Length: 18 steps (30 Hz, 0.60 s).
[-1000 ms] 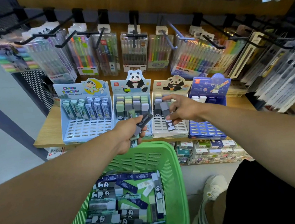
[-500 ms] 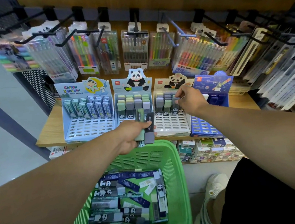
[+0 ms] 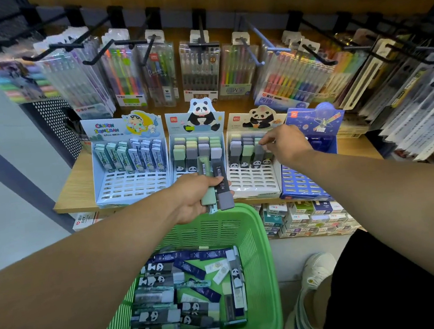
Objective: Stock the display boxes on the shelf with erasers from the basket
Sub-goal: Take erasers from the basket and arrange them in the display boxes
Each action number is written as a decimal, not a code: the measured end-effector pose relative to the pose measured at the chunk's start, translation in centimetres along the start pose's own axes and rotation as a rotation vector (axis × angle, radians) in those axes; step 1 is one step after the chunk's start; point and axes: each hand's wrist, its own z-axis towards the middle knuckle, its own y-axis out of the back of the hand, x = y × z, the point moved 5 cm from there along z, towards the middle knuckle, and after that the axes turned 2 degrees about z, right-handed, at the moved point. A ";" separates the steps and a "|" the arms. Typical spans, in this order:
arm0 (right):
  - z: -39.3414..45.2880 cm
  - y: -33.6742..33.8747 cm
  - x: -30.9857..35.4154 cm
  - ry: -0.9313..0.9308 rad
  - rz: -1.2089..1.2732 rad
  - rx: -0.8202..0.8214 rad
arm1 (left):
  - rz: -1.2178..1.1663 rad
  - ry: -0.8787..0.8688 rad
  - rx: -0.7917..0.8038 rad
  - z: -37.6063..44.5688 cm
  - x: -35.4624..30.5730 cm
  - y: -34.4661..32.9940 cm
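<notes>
The left hand (image 3: 196, 193) grips a few erasers (image 3: 217, 184) above the basket (image 3: 257, 241). The right hand (image 3: 285, 143) (fingertips pinched) touches an eraser in the display box (image 3: 253, 184).

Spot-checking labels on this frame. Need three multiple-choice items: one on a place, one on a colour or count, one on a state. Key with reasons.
1. Where is the right hand?
A. Inside the basket
B. At the rear rows of the second panda display box
C. On the hanging pen packs

2. What colour is the basket?
A. Green
B. Red
C. Grey

3. What is the left hand doing?
A. Hanging idle
B. Pressing flat on the shelf
C. Gripping a bundle of erasers

Key:
1 B, the fingertips touch the erasers standing in that box's back right corner.
2 A, its slatted walls and rim are bright green.
3 C, its fingers curl round several long erasers held above the basket's far rim.
</notes>
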 end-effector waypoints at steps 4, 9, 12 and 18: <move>-0.1 -0.6 0.4 -0.005 -0.135 0.061 | 0.010 0.000 -0.009 0.1 0.1 0.0; -0.6 -0.3 1.6 0.028 -0.173 0.051 | -0.003 0.002 -0.015 0.3 0.1 0.2; -1.7 -1.0 4.2 0.096 0.040 0.149 | -0.026 -0.015 -0.033 0.4 -0.2 0.2; -5.5 -2.7 9.2 0.451 0.116 0.466 | -0.166 -0.060 -0.160 0.6 -0.9 1.0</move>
